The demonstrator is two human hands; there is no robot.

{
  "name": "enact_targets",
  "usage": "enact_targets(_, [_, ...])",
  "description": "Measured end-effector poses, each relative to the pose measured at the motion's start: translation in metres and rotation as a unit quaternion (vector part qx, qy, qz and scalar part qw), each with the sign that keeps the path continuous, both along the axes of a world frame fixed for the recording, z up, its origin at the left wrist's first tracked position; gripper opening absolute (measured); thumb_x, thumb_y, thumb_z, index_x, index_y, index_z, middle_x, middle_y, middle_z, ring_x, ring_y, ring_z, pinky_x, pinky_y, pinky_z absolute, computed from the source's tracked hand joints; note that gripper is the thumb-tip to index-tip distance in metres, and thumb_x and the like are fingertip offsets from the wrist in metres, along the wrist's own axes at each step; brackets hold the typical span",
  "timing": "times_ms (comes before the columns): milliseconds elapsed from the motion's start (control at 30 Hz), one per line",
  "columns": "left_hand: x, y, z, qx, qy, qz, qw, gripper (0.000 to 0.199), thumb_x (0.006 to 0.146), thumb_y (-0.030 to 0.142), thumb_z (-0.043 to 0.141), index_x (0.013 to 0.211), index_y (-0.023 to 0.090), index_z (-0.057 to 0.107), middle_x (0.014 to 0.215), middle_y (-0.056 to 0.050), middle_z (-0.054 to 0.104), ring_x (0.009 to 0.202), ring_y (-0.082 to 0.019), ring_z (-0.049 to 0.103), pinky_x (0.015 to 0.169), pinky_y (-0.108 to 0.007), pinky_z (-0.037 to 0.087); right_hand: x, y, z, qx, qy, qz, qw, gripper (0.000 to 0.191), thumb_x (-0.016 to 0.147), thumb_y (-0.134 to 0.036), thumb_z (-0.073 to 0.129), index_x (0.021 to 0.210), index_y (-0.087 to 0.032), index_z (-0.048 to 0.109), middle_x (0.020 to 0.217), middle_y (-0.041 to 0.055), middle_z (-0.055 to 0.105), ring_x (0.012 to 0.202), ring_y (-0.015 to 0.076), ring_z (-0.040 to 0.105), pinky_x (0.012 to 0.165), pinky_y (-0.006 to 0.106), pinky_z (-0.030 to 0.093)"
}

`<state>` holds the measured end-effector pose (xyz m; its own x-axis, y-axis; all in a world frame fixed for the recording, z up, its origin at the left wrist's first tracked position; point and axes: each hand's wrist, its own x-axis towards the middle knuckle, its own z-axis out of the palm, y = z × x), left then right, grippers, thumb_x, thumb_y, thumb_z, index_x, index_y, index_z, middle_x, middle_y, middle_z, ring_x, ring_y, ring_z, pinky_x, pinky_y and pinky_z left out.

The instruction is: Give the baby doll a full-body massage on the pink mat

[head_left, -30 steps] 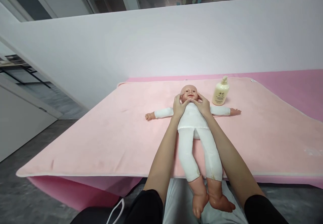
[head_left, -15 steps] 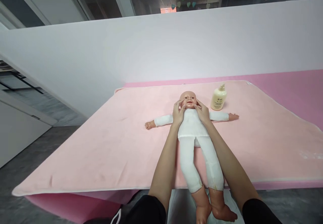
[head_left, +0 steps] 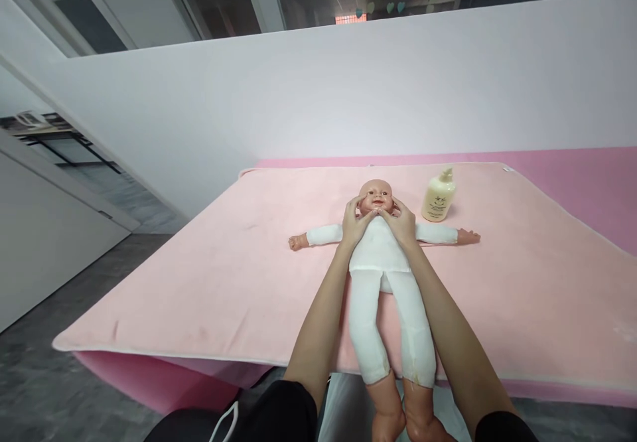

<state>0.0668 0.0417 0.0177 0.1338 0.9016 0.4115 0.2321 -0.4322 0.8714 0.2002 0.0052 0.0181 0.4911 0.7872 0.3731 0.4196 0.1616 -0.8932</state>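
Observation:
A baby doll [head_left: 381,246] in a white cloth suit lies on its back, arms stretched out to both sides and feet past the table's front edge. My left hand [head_left: 355,221] cups the left side of its head, fingers bent along the cheek and thumb at the chin. On the other side, my right hand [head_left: 401,223] does the same, its thumb almost meeting the left one under the mouth. The fingertips beside the head are partly hidden. A pale yellow pump bottle [head_left: 438,196] stands upright near the doll's head, to the right, apart from my hands.
A pink blanket [head_left: 239,263] covers the table beneath the doll. Behind it rises a white wall [head_left: 318,97] with a window above. Grey floor [head_left: 60,289] shows at the left, beside a white door [head_left: 44,229].
Both thumbs have slid inward from the lower cheeks to the middle of the chin. My fingers stay at the sides of the head. The camera view has shifted slightly.

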Motion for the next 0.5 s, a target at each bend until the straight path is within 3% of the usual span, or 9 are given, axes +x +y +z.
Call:
enact_targets(267, [-0.0010,0.0066,-0.0079,0.028,0.004,-0.016,0.999,0.040,0.083,0.031,0.059,0.121,0.022,0.053,0.129,-0.008,0.054,0.119,-0.020,0.049,0.087,-0.029,0.048,0.0103,0.0050,-0.0057,0.020,-0.001,0.026,0.999,0.048,0.074,-0.035,0.065,0.118,-0.016,0.063,0.121,0.0087,0.062,0.111,0.0252,0.059,0.101,0.042,0.043])
enact_targets(400, [-0.0025,0.0040,-0.0078,0.031,-0.001,-0.022,0.999,0.035,0.089,0.030,0.048,0.122,0.021,0.054,0.131,-0.008,0.055,0.120,-0.019,0.049,0.097,-0.031,0.043,0.0093,0.0019,-0.0016,0.007,-0.007,0.041,0.999,0.043,0.081,-0.028,0.056,0.121,-0.015,0.061,0.126,0.0090,0.060,0.112,0.0232,0.059,0.101,0.039,0.043])
enact_targets(500, [-0.0029,0.0002,-0.0056,0.022,-0.008,-0.028,0.999,0.037,0.089,0.031,0.048,0.124,0.021,0.053,0.133,-0.008,0.053,0.121,-0.019,0.049,0.096,-0.032,0.044,0.0074,-0.0011,0.0022,-0.005,-0.010,0.031,0.999,0.040,0.083,-0.024,0.051,0.120,-0.013,0.061,0.126,0.0108,0.059,0.115,0.0229,0.057,0.103,0.037,0.042])
